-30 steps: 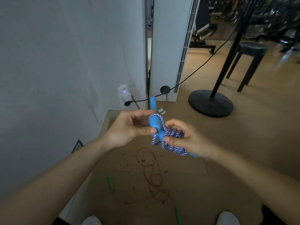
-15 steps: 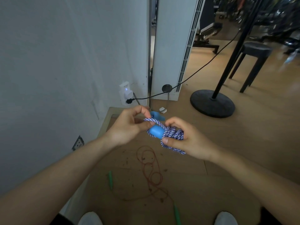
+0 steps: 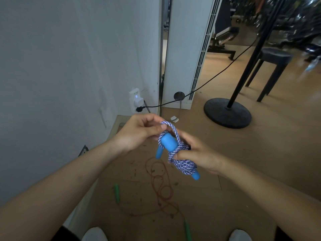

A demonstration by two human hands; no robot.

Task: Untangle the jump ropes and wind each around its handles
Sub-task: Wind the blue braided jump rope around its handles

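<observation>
The left hand pinches a loop of the blue rope between thumb and forefinger, and the loop arches over the top of a blue handle whose round end faces the camera. The right hand grips the bundle, with its fingers curled behind the wound coils and its thumb pressed on them from the front. The rope, braided blue and white, is wrapped in several tight turns around the handle, which the hands hold in the air in front of the body. Below the coils, a blue tip sticks out at the lower right. A thinner blue end hangs down to the left, just under the left hand; I cannot tell how it joins the rest.

On the floor under the hands lies the red rope, loose in overlapping loops. One green handle lies to its left and another is near the bottom edge. Dark specks are scattered around it. Two white shoes show at the bottom edge.

A wall fills the left side and carries a white plug. A black cable runs from the plug up to the right, past a white panel. Farther right stand a black stand base and a dark stool.
</observation>
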